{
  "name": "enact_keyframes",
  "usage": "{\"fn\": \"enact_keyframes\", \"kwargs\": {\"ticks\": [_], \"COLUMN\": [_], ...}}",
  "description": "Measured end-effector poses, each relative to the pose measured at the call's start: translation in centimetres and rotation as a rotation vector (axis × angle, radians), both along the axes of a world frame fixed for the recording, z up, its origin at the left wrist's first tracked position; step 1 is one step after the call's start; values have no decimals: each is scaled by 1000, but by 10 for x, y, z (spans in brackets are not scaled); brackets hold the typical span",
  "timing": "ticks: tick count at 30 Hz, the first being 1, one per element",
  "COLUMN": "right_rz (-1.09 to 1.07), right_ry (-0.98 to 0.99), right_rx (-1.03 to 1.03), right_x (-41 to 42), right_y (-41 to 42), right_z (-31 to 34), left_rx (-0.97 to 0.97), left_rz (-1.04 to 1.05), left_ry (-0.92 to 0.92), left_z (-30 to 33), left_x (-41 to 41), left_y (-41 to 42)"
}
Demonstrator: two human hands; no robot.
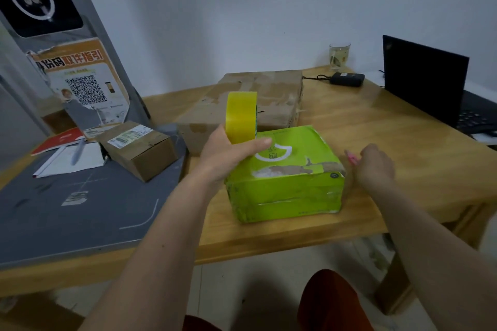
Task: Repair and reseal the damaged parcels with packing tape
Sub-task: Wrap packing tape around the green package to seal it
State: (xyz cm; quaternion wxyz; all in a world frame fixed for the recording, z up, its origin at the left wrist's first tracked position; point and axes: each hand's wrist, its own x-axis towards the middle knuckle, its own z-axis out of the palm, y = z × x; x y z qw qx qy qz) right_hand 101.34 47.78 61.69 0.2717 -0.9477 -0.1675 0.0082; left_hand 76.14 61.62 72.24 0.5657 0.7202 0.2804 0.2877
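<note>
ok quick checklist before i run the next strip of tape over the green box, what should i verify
1. Tape in hand: ok. The left hand grips the yellow tape roll, held upright over the green parcel.
2. Tape end pulled free: cannot tell, no loose strip is visible.
3. Damage facing up: ok. The torn patch along the parcel's top front edge is exposed.
4. Cutter ready: cannot tell. The right hand holds a small pink item, too blurred to identify.
5. Parcel seated: ok, it lies flat on the wooden table.
6. Room to work: ok. The big brown carton sits behind, the small labelled box off to the left.
</note>
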Motion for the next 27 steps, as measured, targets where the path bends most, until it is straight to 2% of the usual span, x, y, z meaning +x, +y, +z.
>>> {"fn": "enact_keyframes", "kwargs": {"ticks": [2, 5, 8, 11, 13, 15, 18, 21, 23, 25, 27], "right_rz": [43, 73, 111, 235, 355, 427, 391, 409, 517, 697, 864], "right_ry": [46, 75, -7, 132, 293, 404, 470, 410, 313, 143, -38], "right_rx": [12, 170, 473, 845, 888, 839, 834, 1014, 1099, 1050, 896], "right_x": [-4, -12, -29, -66, -95, -111, -121, -126, -132, -137, -140], "right_y": [-1, -1, 1, 9, 18, 31, 41, 30, 15, -2, -14], "right_z": [5, 19, 49, 94, 115, 114, 100, 97, 93, 86, 80], "left_rx": [-21, -2, 35, 76, 92, 97, 14, -101, -170, -176, -148], "left_rz": [-105, -162, -179, -169, -162, -147, -129, -107, -112, -106, -81], "left_ry": [17, 21, -35, -105, -147, -190, -220, -259, -305, -325, -309], "left_z": [2, 2, -3, -5, -3, -1, -6, -11, -12, -12, -14], "left_x": [-6, -13, -16, -17, -17, -18, -20, -21, -21, -21, -20], "left_y": [6, 11, 15, 14, 13, 13, 14, 15, 17, 19, 20]}}
